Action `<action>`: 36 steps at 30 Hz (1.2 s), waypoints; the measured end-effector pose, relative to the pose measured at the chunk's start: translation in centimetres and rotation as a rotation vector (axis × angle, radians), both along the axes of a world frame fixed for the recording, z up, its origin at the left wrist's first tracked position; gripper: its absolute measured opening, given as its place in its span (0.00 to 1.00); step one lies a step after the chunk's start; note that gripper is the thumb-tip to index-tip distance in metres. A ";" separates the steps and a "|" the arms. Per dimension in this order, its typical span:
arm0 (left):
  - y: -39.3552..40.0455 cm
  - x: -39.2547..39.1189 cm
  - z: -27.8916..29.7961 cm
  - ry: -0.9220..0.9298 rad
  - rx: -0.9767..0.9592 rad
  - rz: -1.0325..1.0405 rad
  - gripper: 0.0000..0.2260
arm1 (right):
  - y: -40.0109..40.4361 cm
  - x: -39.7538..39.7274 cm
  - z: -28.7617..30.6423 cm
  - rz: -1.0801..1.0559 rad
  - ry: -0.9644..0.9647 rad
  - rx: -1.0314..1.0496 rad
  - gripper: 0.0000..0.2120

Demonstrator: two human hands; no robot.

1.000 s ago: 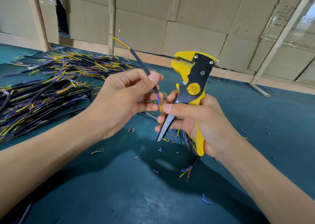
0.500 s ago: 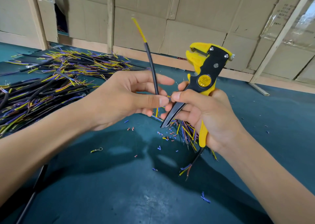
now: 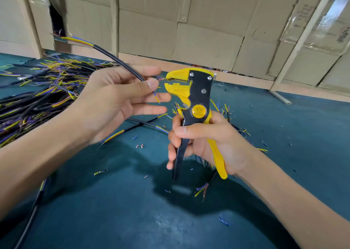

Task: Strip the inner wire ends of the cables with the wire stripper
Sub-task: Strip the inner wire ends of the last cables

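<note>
My left hand pinches a black cable between thumb and forefinger. The cable slants up to the left, where its far end shows yellow, blue and brown inner wires. At its near end one thin wire reaches into the jaws of the yellow and black wire stripper, while blue and yellow wires hang below my thumb. My right hand grips the stripper's handles and holds it upright, jaws pointing left toward my left hand.
A large pile of black cables with coloured wire ends lies at the left of the teal table. Loose cables and a smaller bundle lie under and behind my hands. Small insulation scraps dot the table. Cardboard panels stand behind.
The cable has swung from upright to slanting left. The stripper has come down and nearer to my left hand, and a wire end now sits in its jaws.
</note>
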State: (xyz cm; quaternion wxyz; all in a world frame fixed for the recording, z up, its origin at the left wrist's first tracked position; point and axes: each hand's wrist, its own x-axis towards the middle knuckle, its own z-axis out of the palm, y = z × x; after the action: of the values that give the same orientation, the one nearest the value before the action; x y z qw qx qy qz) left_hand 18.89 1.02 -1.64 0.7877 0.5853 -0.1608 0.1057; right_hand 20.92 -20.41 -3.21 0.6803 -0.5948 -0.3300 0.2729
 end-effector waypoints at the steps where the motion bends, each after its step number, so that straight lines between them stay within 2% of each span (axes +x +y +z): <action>1: 0.0 0.0 0.0 0.000 0.005 -0.001 0.12 | -0.1 0.0 0.1 0.011 0.002 -0.003 0.03; 25: 0.3 -0.4 0.5 -0.060 0.081 -0.016 0.09 | -0.1 0.1 0.2 0.003 -0.039 -0.056 0.05; 36: 0.6 -0.3 0.8 -0.003 0.162 -0.004 0.14 | 0.0 -0.1 0.1 -0.028 -0.081 -0.113 0.08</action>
State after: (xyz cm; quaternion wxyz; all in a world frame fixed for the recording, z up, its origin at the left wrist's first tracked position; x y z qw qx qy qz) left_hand 18.59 1.59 -0.85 0.7379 0.6465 -0.1708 0.0917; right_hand 20.79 -20.37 -3.08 0.6355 -0.6473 -0.3329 0.2573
